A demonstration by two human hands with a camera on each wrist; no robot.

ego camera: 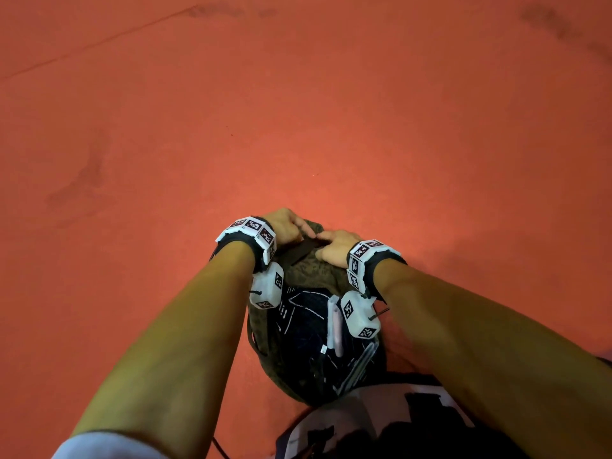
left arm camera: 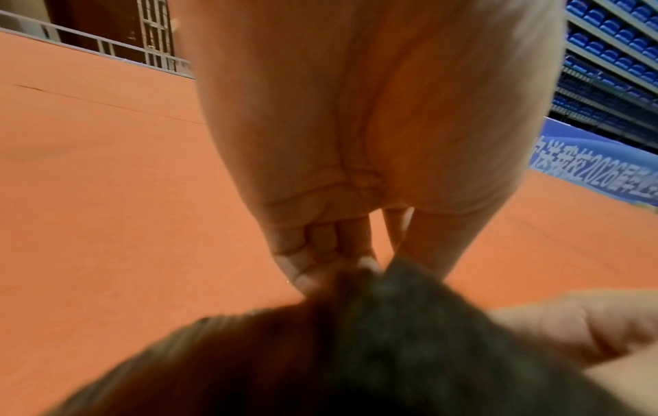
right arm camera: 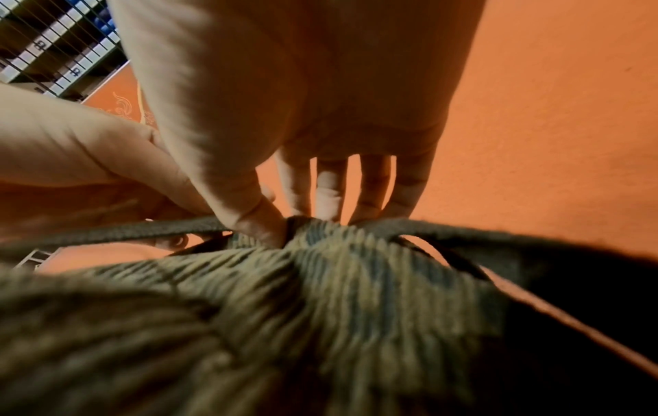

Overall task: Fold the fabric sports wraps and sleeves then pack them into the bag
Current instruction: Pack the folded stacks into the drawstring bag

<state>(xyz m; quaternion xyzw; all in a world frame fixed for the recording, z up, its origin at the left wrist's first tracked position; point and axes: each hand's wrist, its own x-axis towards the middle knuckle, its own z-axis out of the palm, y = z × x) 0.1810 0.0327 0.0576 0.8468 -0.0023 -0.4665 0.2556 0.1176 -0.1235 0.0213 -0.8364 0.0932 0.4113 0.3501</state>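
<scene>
A camouflage-patterned bag (ego camera: 308, 266) is seen on the orange floor (ego camera: 298, 111), directly below the person, with both hands gathered at its far top edge. The bag's fabric is pinched by the left hand (ego camera: 284, 226), its fingers (left arm camera: 320, 247) curled down and closed onto a bunched peak of cloth in the left wrist view. The right hand (ego camera: 334, 248) is set just beside the left, its thumb (right arm camera: 256, 216) pressed against the gathered fabric where a dark webbing strap (right arm camera: 107, 233) runs, the four fingers extended down behind the fold, so the cloth is clamped between them. Dark folded fabric with white line markings (ego camera: 304, 319) is visible inside the bag's open mouth, nearer the body.
</scene>
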